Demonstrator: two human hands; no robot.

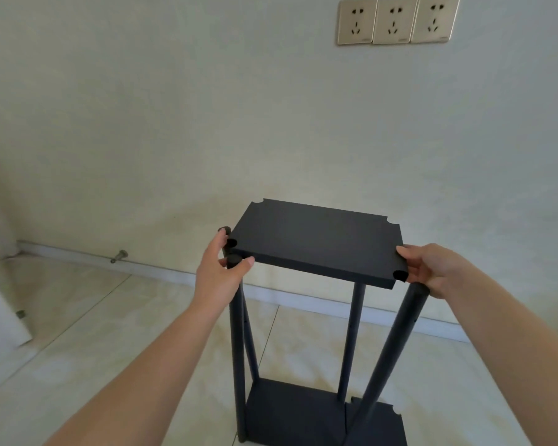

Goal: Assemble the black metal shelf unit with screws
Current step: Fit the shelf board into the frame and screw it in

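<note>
Fingers of the left hand are curling round the top of a black round metal post, thumb touching the flat black rectangular shelf panel. Right hand is pinching the panel's opposite edge, holding it above four black posts over beige floor tiles.

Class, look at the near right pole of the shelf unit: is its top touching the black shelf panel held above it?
Apart. The head view shows the near right pole leaning outward, its cap below the shelf panel corner notch, with pale wall visible between them.
</note>
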